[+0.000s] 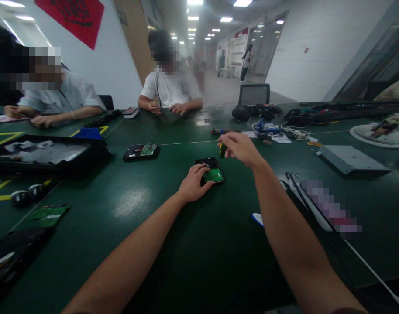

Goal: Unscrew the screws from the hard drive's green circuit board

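A black hard drive (208, 164) with a green circuit board (214, 175) lies flat on the dark green table in front of me. My left hand (195, 182) steadies it, with the fingers over its left side and top and the thumb along the near edge. Just above and to the right of the drive, my right hand (239, 147) pinches a small screwdriver (222, 149) with a yellow and black handle. The fingers cover part of the screwdriver, and its tip is too small to make out.
Another hard drive (141, 151) lies to the left, near a black tray (49, 155). A loose green circuit board (50, 213) sits at the left. Rightward are a grey metal case (352, 159), a white fan grille (378, 136) and cables (266, 127). Two people sit across the table.
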`<action>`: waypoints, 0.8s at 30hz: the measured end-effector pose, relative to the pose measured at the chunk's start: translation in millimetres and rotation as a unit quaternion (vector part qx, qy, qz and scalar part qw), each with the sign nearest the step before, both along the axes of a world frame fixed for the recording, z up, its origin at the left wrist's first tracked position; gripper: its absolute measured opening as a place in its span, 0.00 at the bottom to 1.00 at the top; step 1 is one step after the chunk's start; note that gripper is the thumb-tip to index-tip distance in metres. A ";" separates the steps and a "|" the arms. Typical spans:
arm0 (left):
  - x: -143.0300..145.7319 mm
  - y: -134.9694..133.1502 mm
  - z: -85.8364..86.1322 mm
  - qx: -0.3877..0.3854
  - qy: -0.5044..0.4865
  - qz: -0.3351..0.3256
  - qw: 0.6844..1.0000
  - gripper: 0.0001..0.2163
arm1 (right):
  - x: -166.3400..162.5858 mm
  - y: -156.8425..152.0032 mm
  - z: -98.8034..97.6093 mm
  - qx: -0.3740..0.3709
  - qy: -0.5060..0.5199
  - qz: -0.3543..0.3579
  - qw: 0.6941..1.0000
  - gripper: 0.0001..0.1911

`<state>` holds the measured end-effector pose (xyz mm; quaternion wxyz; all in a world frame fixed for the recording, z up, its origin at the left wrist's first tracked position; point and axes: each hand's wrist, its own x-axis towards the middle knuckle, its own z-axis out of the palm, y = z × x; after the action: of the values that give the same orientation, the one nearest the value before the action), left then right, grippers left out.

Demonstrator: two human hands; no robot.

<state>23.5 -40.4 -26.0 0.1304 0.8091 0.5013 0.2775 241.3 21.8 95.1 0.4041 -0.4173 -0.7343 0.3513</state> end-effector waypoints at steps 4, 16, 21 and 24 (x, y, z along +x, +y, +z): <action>-0.3 -0.2 0.1 0.002 0.002 -0.001 1.000 0.26 | 0.4 -0.4 1.6 0.001 -0.014 -0.005 1.000 0.16; -0.4 0.1 -0.7 0.004 -0.006 -0.002 1.000 0.26 | -2.1 -2.2 3.3 -0.005 0.004 -0.009 1.000 0.14; -0.3 0.0 -0.3 0.004 -0.005 -0.003 1.000 0.26 | -0.9 -0.9 2.2 0.022 -0.014 -0.011 1.000 0.14; -0.5 -0.4 0.5 0.002 -0.004 -0.003 1.000 0.26 | 0.6 0.3 1.8 0.035 -0.024 -0.046 0.998 0.12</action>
<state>23.1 -40.9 -25.5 0.1312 0.8098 0.4980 0.2812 241.9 22.1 96.9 0.4163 -0.4447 -0.7357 0.2960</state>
